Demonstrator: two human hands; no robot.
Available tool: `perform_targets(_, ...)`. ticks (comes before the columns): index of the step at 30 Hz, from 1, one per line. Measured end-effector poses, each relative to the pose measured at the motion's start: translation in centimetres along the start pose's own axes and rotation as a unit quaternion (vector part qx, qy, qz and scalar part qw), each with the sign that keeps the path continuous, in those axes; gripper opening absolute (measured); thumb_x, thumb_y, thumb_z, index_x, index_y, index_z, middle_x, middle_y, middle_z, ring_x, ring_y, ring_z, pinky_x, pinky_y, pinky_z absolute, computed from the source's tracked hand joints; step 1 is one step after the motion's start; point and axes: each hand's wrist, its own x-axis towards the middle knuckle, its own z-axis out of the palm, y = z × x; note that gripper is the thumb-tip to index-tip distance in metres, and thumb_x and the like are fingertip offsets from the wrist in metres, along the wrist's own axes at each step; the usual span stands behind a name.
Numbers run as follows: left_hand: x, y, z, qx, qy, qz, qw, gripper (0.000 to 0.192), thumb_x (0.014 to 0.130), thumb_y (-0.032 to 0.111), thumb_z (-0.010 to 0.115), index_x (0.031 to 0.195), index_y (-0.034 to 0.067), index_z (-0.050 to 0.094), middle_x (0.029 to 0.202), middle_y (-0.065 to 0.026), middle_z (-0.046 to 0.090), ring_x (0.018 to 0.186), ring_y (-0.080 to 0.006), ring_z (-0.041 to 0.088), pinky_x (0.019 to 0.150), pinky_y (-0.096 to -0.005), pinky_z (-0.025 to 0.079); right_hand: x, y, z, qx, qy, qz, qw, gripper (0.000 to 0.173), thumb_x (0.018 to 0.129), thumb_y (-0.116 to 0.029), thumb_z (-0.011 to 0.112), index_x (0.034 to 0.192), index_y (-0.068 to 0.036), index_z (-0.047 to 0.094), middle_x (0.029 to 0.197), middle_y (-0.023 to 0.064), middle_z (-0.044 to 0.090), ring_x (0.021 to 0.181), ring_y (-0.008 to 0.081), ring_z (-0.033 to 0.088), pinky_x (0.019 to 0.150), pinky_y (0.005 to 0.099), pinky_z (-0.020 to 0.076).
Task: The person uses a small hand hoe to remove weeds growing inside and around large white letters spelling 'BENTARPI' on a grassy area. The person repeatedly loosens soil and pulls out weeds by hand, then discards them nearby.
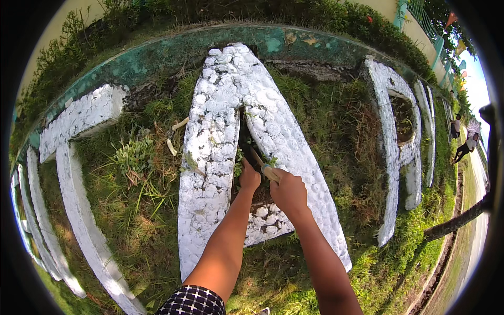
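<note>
A large white-painted stone letter (214,157) lies on the grassy slope before me, with a tall triangular hole in its middle. My left hand (250,178) reaches into this hole beside small leafy weeds (238,162). Its fingers are mostly hidden, so what they hold is unclear. My right hand (289,192) grips the pale handle of a bladed hand tool (270,171). The tool's narrow blade slants up and left into the dark gap, where its tip is lost. Some leaves touch the tool near the handle's front end.
Pulled weeds (134,161) lie left of the letter, below a hand tool with two pale handles (172,146). Other white stone letters (84,212) flank this one. A green-stained concrete wall (165,59) runs behind. Two people (467,146) are far right by a road; a dark pole (456,218) slants nearer.
</note>
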Motion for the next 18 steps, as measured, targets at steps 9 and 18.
perform_targets(9, 1.7, -1.6, 0.5, 0.068, 0.012, 0.092, 0.993, 0.076, 0.077, 0.004, 0.049, 0.14, -0.002, 0.007, 0.139, -0.0287, 0.022, 0.119, -0.0401, 0.041, 0.092, -0.044, 0.045, 1.5, 1.6, 1.1, 0.019, -0.029, 0.004, 0.999, 0.031, 0.075, -0.013, 0.059, 0.105, -0.012, 0.063, 0.08, 0.022, 0.064, 0.077, 0.0391, 0.063, 0.07, 0.0443, 0.0514)
perform_targets(18, 3.7, -4.0, 1.3, 0.03, -0.099, 0.072, 0.992, 0.079, 0.077, 0.003, 0.048, 0.141, -0.001, 0.001, 0.137, -0.032, 0.026, 0.106, -0.0447, 0.051, 0.088, -0.0448, 0.046, 0.3, 1.6, 2.4, -0.012, -0.043, 0.02, 0.999, 0.038, 0.076, -0.015, 0.058, 0.114, -0.015, 0.059, 0.078, 0.022, 0.064, 0.074, 0.0387, 0.063, 0.068, 0.046, 0.0512)
